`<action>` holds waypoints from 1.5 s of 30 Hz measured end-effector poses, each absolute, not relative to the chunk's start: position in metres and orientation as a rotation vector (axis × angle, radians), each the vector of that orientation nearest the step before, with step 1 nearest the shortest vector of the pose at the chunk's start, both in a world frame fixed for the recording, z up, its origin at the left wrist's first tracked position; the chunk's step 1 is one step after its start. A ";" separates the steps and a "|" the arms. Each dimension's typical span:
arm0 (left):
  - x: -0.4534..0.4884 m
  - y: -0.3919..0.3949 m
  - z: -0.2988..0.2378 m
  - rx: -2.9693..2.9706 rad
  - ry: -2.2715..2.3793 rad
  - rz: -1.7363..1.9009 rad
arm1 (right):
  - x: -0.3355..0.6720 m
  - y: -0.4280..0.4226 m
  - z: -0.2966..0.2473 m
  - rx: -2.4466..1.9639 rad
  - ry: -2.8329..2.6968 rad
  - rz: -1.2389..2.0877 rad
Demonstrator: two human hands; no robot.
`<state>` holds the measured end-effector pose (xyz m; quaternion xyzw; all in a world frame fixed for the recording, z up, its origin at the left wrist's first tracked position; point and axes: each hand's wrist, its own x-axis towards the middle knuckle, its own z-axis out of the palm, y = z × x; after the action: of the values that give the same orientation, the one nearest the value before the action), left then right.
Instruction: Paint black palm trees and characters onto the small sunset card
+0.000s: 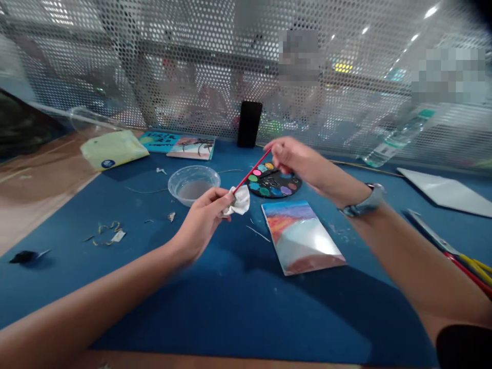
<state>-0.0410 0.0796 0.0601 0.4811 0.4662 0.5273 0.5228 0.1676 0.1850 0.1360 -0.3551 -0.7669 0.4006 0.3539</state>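
I see a blue mat [230, 297] with a clear bowl [194, 183] of cloudy water and, right of it, a round paint palette [273, 183]. Painted canvas [302, 237] lies flat just below the palette. Black phone [249, 124] stands upright against the mesh screen [192, 61]. Two small paintings [192, 147] and a tissue pack [113, 148] far left. Plastic bottle [395, 138], white sheet [448, 192] and scissors [461, 259] on the right.

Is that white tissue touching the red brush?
Touching. The head view shows the brush running at its lower end into the tissue, which the left hand pinches around it.
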 end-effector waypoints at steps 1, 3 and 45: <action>-0.042 0.079 0.061 1.127 1.107 1.249 | 0.164 0.186 0.132 -0.882 -1.995 1.246; -0.042 0.079 0.063 1.102 1.091 1.205 | 0.155 0.186 0.128 -0.796 -1.984 1.510; -0.043 0.062 0.061 2.553 1.378 0.243 | 0.029 0.210 0.123 -0.615 -2.684 0.775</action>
<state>-0.0427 0.0622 0.0610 0.8711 0.4703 0.0828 0.1147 0.0293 0.2096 0.1226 -0.2129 -0.9291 0.2682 0.1401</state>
